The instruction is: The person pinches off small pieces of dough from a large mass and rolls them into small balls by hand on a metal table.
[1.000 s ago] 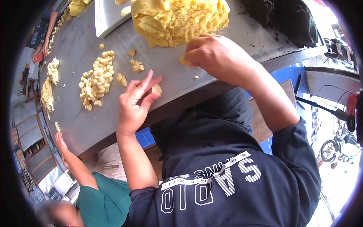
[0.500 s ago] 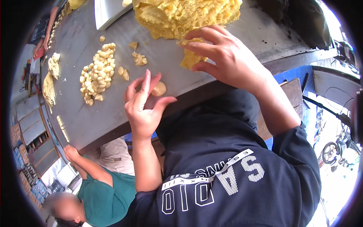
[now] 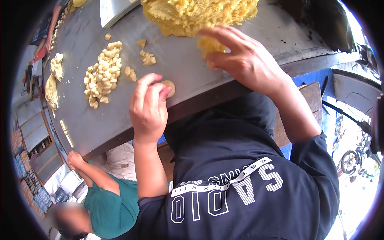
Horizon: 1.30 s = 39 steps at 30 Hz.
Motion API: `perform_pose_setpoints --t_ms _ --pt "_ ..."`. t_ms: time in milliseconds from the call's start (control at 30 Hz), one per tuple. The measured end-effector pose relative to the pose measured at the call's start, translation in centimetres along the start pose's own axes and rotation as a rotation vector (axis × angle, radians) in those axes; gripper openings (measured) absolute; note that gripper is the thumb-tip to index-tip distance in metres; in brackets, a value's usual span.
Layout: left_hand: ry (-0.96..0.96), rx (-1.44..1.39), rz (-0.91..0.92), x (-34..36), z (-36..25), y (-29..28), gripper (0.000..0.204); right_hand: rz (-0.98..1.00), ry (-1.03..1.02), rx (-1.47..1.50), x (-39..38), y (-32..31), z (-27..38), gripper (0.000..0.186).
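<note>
My left hand [image 3: 150,107] is at the table's near edge, its fingers curled and the thumb drawn in. Between thumb and fingertips is the edge of a small flat round of pale dough [image 3: 171,89], partly covered by the thumb. My right hand [image 3: 245,60], slightly blurred, has its fingers bent around a lump of yellow, crumbly dough-like mass [image 3: 208,46]. Just beyond that hand lies the big mound of the same yellow mass [image 3: 192,18]. Left of my left hand is a heap of small pale dough balls [image 3: 103,74], with a few loose bits [image 3: 148,59] nearby.
The metal table [image 3: 120,120] also bears a white tray-like box [image 3: 116,16] and strips of pale dough [image 3: 52,92]. A dark bag-like thing [image 3: 324,24] stands at far right. A person in a green shirt [image 3: 110,208] leans at the left; another person's arm [image 3: 52,30] shows farther off.
My left hand's spread fingers have closed in at the round of dough. The yellow lump in my right hand has come away from the table beside the mound, up and slightly right.
</note>
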<state>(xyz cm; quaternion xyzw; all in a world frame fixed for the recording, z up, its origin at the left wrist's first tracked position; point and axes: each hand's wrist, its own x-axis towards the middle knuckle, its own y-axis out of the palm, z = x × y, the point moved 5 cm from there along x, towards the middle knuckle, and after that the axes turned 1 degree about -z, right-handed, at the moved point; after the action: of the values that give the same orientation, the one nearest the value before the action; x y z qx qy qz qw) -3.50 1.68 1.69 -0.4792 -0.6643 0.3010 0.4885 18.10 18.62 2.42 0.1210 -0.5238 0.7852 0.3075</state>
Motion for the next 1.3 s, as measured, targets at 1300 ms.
perform_pose_setpoints --t_ms 1300 --pt "-0.103 -0.030 -0.104 -0.8 0.6 -0.4 0.026 -0.003 0.186 -0.143 -1.2 -0.4 -0.2 0.021"
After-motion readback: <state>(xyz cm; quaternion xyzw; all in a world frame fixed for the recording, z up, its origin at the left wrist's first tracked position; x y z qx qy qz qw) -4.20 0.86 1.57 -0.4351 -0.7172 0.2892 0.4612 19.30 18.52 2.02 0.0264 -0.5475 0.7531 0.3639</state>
